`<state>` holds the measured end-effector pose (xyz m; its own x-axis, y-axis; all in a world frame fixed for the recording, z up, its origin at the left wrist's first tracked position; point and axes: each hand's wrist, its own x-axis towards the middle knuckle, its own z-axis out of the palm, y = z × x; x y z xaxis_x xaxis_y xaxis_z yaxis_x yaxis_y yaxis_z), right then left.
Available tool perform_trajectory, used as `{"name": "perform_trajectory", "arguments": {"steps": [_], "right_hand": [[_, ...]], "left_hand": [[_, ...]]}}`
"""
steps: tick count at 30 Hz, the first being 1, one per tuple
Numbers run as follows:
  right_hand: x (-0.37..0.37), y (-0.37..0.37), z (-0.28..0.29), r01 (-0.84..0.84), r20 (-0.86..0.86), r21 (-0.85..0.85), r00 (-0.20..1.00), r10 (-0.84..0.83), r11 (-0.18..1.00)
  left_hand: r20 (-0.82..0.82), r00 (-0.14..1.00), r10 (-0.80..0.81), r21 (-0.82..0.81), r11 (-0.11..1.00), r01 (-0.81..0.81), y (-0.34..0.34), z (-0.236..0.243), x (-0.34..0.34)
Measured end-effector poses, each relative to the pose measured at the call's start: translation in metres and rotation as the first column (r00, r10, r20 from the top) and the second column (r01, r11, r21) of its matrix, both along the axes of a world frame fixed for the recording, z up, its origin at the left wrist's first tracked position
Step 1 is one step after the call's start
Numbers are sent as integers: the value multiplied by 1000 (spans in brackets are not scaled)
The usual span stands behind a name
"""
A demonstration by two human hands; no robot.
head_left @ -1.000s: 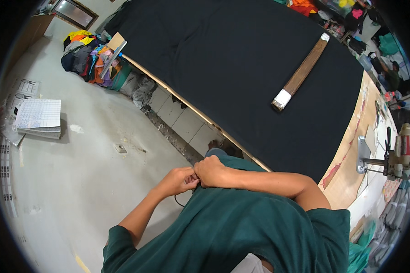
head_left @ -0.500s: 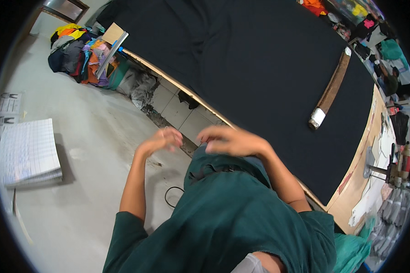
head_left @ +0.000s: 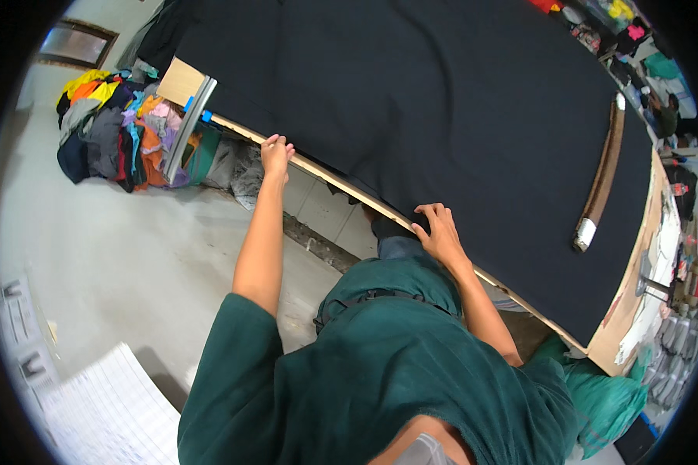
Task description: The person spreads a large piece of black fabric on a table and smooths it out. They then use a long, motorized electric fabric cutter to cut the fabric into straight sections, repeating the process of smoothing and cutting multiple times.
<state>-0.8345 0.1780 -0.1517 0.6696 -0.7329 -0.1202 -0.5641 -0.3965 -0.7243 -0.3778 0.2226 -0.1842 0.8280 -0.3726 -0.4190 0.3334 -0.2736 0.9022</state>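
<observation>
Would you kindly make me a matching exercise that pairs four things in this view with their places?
Things:
1. Left hand
2. Right hand
3. Wooden bar
4. Lined pages

Places:
A. On the black cloth, toward its right side
B. At the table edge, nearer the colourful heap
C. In the picture's lower left
D. At the table edge, farther from the heap

Pairs: 1-B, 2-D, 3-A, 4-C

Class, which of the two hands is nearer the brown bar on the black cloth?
The right hand, at the edge of the black cloth; the left hand is farther off, toward the fabric pile.
</observation>
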Motion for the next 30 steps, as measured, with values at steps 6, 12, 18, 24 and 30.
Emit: {"name": "perform_trajectory", "arguments": {"steps": [6, 12, 18, 24, 30], "right_hand": [[75, -18, -8, 59, -99, -43, 993, -63, 997], [120, 6, -24, 306, -232, -84, 919, -317, 948], [159, 24, -45, 624, -199, -238, 719, -666, 744], [222, 41, -65, 994, 79, 87, -67, -995, -60], [196, 29, -98, 475, 251, 863, -700, -668, -173]], "left_hand": [[429, 903, 18, 413, 886, -213, -32, -40, 156], [87, 996, -28, 151, 988, 15, -78, -40, 306], [19, 995, 93, 99, 991, -95, -142, -64, 403], [-118, 992, 47, 240, 971, -17, -170, -73, 446], [418, 892, -171, 161, 981, 113, -150, -44, 523]]}}
